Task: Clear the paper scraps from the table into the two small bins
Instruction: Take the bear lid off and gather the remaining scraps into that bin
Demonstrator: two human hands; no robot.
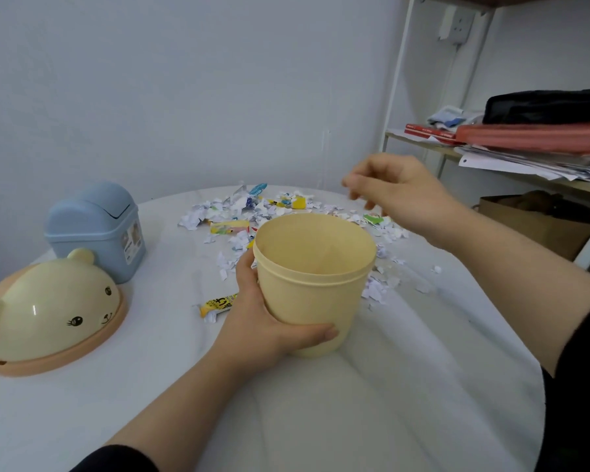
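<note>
My left hand (269, 321) grips the lower side of a pale yellow bin (312, 277), lidless and tilted with its mouth facing me. Its inside looks empty. Behind it, a spread of white and coloured paper scraps (252, 212) covers the far part of the white table (321, 403). My right hand (395, 192) hovers over the scraps at the right, fingers loosely curled downward, holding nothing I can see. A small blue bin (96, 229) with a swing lid stands at the left. A yellow wrapper (215, 304) lies near my left wrist.
The yellow bin's bear-faced lid (48, 315) lies on the table at the front left. A metal shelf (542, 151) with red folders, papers and a black bag stands at the right, a brown paper bag (539, 223) beneath it. A wall lies behind.
</note>
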